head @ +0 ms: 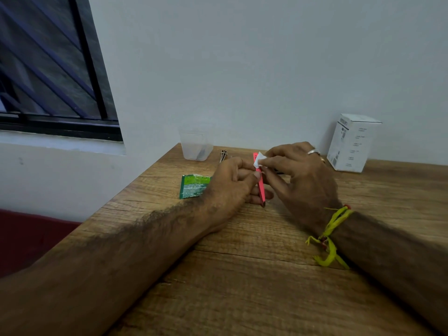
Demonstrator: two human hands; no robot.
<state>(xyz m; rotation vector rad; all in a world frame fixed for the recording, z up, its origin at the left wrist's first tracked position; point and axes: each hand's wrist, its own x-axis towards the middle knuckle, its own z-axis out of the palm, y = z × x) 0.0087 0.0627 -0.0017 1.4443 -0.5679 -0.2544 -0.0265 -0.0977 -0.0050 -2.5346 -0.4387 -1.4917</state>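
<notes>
Hairy bare forearms, left forearm (145, 238) esp. so. Right wrist: yellow thread band (332, 235), knotted, loose ends sticking out, small red bits in it. Right hand (300, 180): silver ring (314, 152) on one finger, 2nd gold-ish ring (322, 160) on next finger.

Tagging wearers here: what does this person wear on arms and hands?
No sleeves: both forearms are bare. A yellow thread band with red bits circles the right wrist; the right hand wears a silver ring. The left hand shows none.
</notes>
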